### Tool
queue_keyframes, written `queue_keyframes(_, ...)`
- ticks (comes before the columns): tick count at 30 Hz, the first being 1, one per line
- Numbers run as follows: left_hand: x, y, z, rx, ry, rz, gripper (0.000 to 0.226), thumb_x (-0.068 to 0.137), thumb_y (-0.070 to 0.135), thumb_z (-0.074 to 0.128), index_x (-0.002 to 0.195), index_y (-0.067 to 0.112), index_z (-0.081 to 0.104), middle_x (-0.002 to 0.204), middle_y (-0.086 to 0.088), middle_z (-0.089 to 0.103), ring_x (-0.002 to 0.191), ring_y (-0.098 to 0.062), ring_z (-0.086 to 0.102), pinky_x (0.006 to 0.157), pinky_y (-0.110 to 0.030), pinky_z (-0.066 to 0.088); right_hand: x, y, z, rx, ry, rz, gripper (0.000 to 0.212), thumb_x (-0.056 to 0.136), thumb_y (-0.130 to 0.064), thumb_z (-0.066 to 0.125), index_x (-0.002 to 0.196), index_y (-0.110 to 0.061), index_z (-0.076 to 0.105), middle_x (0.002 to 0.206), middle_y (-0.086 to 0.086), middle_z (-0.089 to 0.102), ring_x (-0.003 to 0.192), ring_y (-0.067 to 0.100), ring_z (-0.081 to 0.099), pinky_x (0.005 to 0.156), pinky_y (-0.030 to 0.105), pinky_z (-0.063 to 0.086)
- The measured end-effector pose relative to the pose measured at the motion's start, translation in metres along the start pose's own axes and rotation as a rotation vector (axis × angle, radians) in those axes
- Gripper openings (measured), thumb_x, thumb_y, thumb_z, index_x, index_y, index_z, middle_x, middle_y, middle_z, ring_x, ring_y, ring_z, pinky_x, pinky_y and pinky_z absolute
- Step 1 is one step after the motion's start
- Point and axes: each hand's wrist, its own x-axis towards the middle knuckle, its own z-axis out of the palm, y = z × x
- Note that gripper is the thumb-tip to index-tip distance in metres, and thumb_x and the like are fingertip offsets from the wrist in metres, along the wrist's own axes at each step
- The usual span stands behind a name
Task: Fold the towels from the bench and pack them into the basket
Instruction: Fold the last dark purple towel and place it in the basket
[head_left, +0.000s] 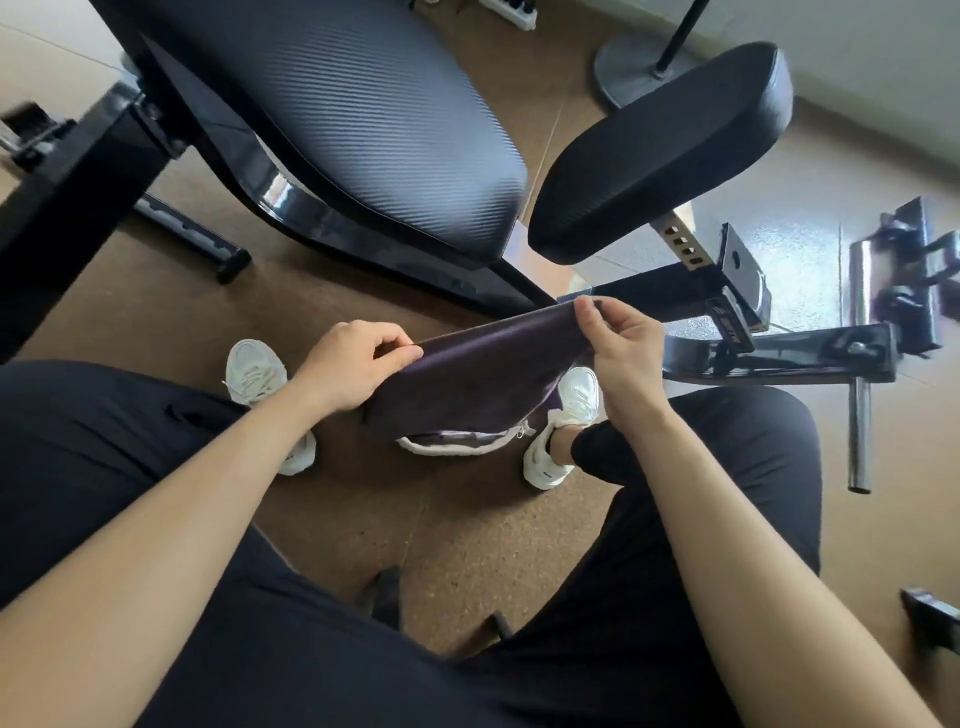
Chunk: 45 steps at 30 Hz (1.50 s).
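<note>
Purple, smooth towel (483, 374) sags between left hand (348, 364) and right hand (623, 353), fingers of each pinched on an upper corner, before the ribbed black tabletop (337, 104).

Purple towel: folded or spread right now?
Folded over, held in the air: the dark purple towel hangs doubled between the left hand and right hand, each pinching a top corner, white-trimmed edges layered at the bottom.

This is a gym room. A black weight bench (415, 218) dominates, with a long ribbed back pad (322, 93) and a separate seat pad (660, 150) on a steel frame (810, 358), a post (680, 241) with adjustment holes and a chrome bar (860, 431). The floor (467, 540) is brown cork-like matting; a power strip (511, 11) lies by the white wall (857, 62).
</note>
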Motion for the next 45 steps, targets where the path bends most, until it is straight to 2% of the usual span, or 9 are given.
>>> queue_keyframes(4, 0.0, -0.007, 0.003, 0.095, -0.032, 0.001, 0.022, 0.103, 0.037, 0.055, 0.106, 0.024, 0.073, 0.096, 0.002, 0.072, 0.092, -0.023, 0.065, 0.079, -0.037, 0.048, 0.002, -0.008, -0.006, 0.06, 0.159, 0.031, 0.028, 0.099, -0.026, 0.065, 0.075, -0.03, 0.078, 0.074, -0.002, 0.068, 0.078, 0.027, 0.066, 0.079, 0.06, 0.056)
queue_keyframes(12, 0.003, -0.012, 0.002, 0.268, 0.05, -0.032, 0.021, 0.097, 0.026, 0.057, 0.109, 0.023, 0.074, 0.084, -0.003, 0.069, 0.084, -0.029, 0.064, 0.074, -0.036, 0.047, 0.017, -0.006, -0.021, 0.202, 0.382, 0.085, 0.031, 0.095, -0.037, 0.068, 0.069, -0.02, 0.069, 0.074, 0.005, 0.051, 0.077, 0.027, 0.051, 0.075, 0.075, 0.05)
queue_keyframes(16, 0.003, -0.014, 0.0, 0.218, 0.084, -0.126, 0.02, 0.095, 0.023, 0.062, 0.108, 0.023, 0.076, 0.093, -0.003, 0.074, 0.091, -0.025, 0.064, 0.077, -0.036, 0.047, 0.025, -0.001, -0.029, 0.211, 0.474, 0.073, 0.027, 0.098, -0.03, 0.067, 0.076, -0.016, 0.073, 0.071, -0.004, 0.056, 0.077, 0.013, 0.052, 0.077, 0.036, 0.05)
queue_keyframes(22, 0.006, 0.002, -0.001, -0.447, 0.079, -0.043, 0.045, 0.097, 0.004, 0.063, 0.08, 0.044, 0.075, 0.078, 0.019, 0.073, 0.076, 0.002, 0.065, 0.074, -0.018, 0.051, 0.022, 0.007, -0.021, -0.191, 0.187, -0.07, 0.014, 0.091, -0.021, 0.074, 0.102, -0.012, 0.077, 0.089, 0.001, 0.075, 0.087, 0.008, 0.071, 0.088, 0.035, 0.06)
queue_keyframes(27, 0.001, 0.035, 0.007, -0.476, 0.009, 0.093, 0.025, 0.096, 0.019, 0.067, 0.074, 0.029, 0.073, 0.071, 0.016, 0.068, 0.069, 0.002, 0.057, 0.068, -0.015, 0.046, -0.012, -0.003, 0.02, -0.406, -0.268, -0.222, 0.04, 0.088, -0.022, 0.079, 0.126, -0.026, 0.069, 0.08, -0.006, 0.067, 0.073, 0.002, 0.064, 0.07, 0.016, 0.051)
queue_keyframes(31, -0.002, 0.054, 0.007, -0.442, -0.042, 0.133, 0.017, 0.097, 0.016, 0.067, 0.081, 0.017, 0.073, 0.069, 0.014, 0.069, 0.069, 0.001, 0.06, 0.069, -0.017, 0.048, -0.026, -0.007, 0.047, -0.384, -0.459, -0.249, 0.027, 0.092, -0.02, 0.074, 0.119, -0.023, 0.074, 0.087, -0.02, 0.071, 0.085, -0.006, 0.067, 0.077, 0.015, 0.051)
queue_keyframes(36, -0.001, 0.044, -0.005, -0.166, 0.042, 0.128, 0.005, 0.089, 0.023, 0.077, 0.088, 0.027, 0.078, 0.08, 0.011, 0.075, 0.077, -0.004, 0.069, 0.074, -0.024, 0.055, -0.011, -0.009, 0.043, -0.471, -0.385, -0.202, 0.005, 0.092, -0.028, 0.073, 0.092, -0.024, 0.076, 0.081, -0.015, 0.071, 0.078, -0.002, 0.066, 0.07, 0.012, 0.049)
queue_keyframes(41, -0.006, 0.033, -0.01, 0.043, 0.175, 0.187, 0.022, 0.077, 0.037, 0.066, 0.09, 0.028, 0.081, 0.078, 0.011, 0.077, 0.073, -0.007, 0.071, 0.075, -0.033, 0.06, -0.007, -0.011, 0.035, -0.455, -0.328, -0.223, 0.006, 0.095, -0.029, 0.069, 0.089, -0.029, 0.069, 0.079, -0.018, 0.066, 0.078, -0.005, 0.063, 0.067, 0.008, 0.044)
queue_keyframes(45, -0.006, 0.025, -0.008, 0.065, 0.191, 0.21, 0.008, 0.083, 0.018, 0.075, 0.082, 0.025, 0.08, 0.075, 0.007, 0.075, 0.069, -0.011, 0.069, 0.068, -0.038, 0.061, -0.001, -0.02, 0.022, -0.312, -0.195, -0.251, 0.007, 0.097, -0.022, 0.067, 0.093, -0.018, 0.071, 0.079, -0.015, 0.067, 0.075, 0.0, 0.065, 0.069, 0.013, 0.05)
